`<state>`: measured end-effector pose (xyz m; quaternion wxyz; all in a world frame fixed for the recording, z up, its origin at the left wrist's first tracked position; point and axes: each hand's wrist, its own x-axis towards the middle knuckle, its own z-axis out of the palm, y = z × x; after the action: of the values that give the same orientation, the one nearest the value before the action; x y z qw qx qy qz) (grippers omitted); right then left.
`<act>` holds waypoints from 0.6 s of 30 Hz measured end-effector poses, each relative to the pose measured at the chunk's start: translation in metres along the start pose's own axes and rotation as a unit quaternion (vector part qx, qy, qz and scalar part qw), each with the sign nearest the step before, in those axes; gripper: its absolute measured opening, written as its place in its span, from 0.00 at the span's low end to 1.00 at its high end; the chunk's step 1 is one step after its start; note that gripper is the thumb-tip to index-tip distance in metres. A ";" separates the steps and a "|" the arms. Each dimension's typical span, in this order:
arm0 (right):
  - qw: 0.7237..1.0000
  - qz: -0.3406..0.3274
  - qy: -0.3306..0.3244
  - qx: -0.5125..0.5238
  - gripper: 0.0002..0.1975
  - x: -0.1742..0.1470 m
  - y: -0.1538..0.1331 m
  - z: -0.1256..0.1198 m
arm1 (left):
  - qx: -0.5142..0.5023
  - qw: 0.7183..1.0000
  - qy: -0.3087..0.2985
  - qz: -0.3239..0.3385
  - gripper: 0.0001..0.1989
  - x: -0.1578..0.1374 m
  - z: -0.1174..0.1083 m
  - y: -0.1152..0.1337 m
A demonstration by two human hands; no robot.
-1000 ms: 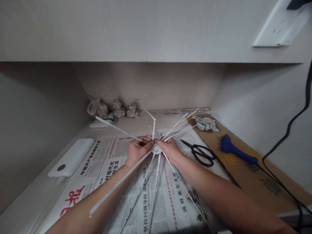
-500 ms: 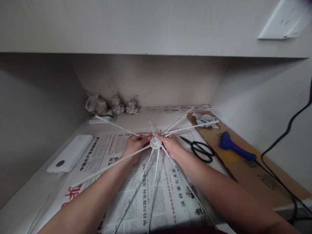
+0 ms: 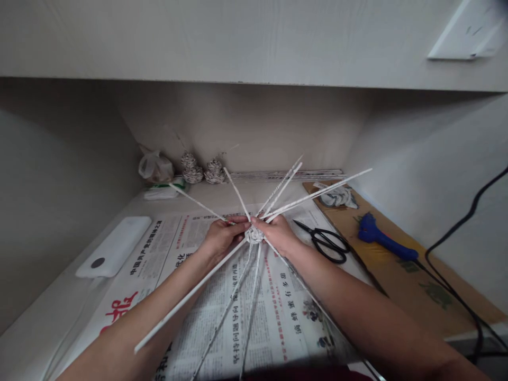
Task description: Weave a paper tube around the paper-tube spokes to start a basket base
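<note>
Between my hands is a small round weave of rolled newspaper strips [image 3: 255,234], with several long paper rods fanning out from it in all directions. My left hand [image 3: 227,234] pinches its left edge, thumb on top. On the right edge, my right hand [image 3: 279,233] grips it with the thumb near the centre and the fingers mostly hidden beneath. One long paper rod [image 3: 190,295] runs down over my left forearm. Both hands are above a newspaper [image 3: 254,317] spread on the table.
Black scissors [image 3: 325,242] lie right of my hands. A blue glue gun [image 3: 383,238] with a cord rests on cardboard [image 3: 420,301]. Behind stand two gourd-shaped woven pieces [image 3: 192,169], a plastic bag [image 3: 154,166] and paper rods [image 3: 286,175]. A white power bank [image 3: 115,247] lies left.
The weave has tilted and turned slightly in my hands. The lower left rod has swung down and the far rods have risen; one now stands up clearly behind my left hand.
</note>
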<state>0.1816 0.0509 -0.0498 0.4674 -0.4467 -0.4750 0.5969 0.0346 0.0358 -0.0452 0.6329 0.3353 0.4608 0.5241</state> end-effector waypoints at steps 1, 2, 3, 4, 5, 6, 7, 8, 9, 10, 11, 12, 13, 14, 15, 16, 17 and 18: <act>1.000 0.007 -0.001 -0.001 0.17 -0.001 0.000 0.001 | 0.018 1.000 0.004 0.016 0.20 0.001 -0.001 -0.001; 1.000 0.013 -0.003 0.000 0.17 -0.001 0.000 0.001 | 0.040 0.999 0.011 0.034 0.20 0.002 -0.003 -0.002; 1.000 0.016 -0.006 0.002 0.17 -0.002 -0.001 0.002 | 0.063 0.996 0.021 0.054 0.20 0.003 -0.004 -0.003; 1.000 0.017 -0.009 0.002 0.17 -0.002 -0.001 0.002 | 0.087 0.993 0.033 0.071 0.19 0.003 -0.005 -0.004; 1.000 0.018 -0.013 0.002 0.17 -0.002 -0.002 0.003 | 0.109 0.989 0.045 0.085 0.19 0.004 -0.006 -0.005; 1.000 0.018 -0.016 -0.001 0.16 -0.002 -0.002 0.002 | 0.125 0.986 0.052 0.096 0.19 0.004 -0.007 -0.005; 1.000 0.018 -0.018 -0.004 0.16 -0.002 -0.002 0.002 | 0.136 0.984 0.050 0.101 0.20 0.004 -0.007 -0.005; 1.000 0.017 -0.015 -0.009 0.16 -0.001 -0.002 0.002 | 0.139 0.984 0.043 0.103 0.20 0.004 -0.007 -0.004; 1.000 0.018 -0.008 -0.015 0.15 -0.001 -0.002 0.001 | 0.135 0.985 0.031 0.099 0.21 0.003 -0.006 -0.003; 1.000 0.019 0.002 -0.024 0.15 -0.001 -0.003 0.001 | 0.126 0.988 0.019 0.091 0.22 0.002 -0.005 -0.002; 0.999 0.020 0.013 -0.032 0.15 -0.001 -0.003 0.000 | 0.116 0.990 0.008 0.080 0.23 0.002 -0.004 -0.001; 0.999 0.021 0.023 -0.041 0.14 -0.001 -0.004 0.000 | 0.106 0.992 -0.003 0.068 0.24 0.001 -0.003 0.001; 0.998 0.023 0.031 -0.049 0.14 -0.001 -0.004 0.000 | 0.099 0.993 -0.011 0.058 0.25 0.000 -0.002 0.001; 0.998 0.023 0.035 -0.056 0.14 -0.001 -0.005 0.000 | 0.093 0.994 -0.016 0.051 0.25 -0.002 -0.002 0.002; 0.997 0.021 0.037 -0.062 0.13 -0.002 -0.005 0.000 | 0.089 0.995 -0.019 0.049 0.25 -0.003 -0.001 0.002; 0.997 0.018 0.037 -0.069 0.13 -0.002 -0.004 0.000 | 0.085 0.995 -0.019 0.050 0.25 -0.004 -0.001 0.002; 0.996 0.015 0.037 -0.076 0.13 -0.002 -0.004 0.000 | 0.081 0.995 -0.016 0.053 0.24 -0.004 0.000 0.001; 0.996 0.012 0.038 -0.081 0.13 -0.001 -0.003 0.000 | 0.080 0.995 -0.012 0.059 0.24 -0.005 0.000 0.000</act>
<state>0.1826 0.0498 -0.0465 0.4401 -0.5111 -0.4980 0.5450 0.0342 0.0309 -0.0437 0.5778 0.4177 0.4728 0.5178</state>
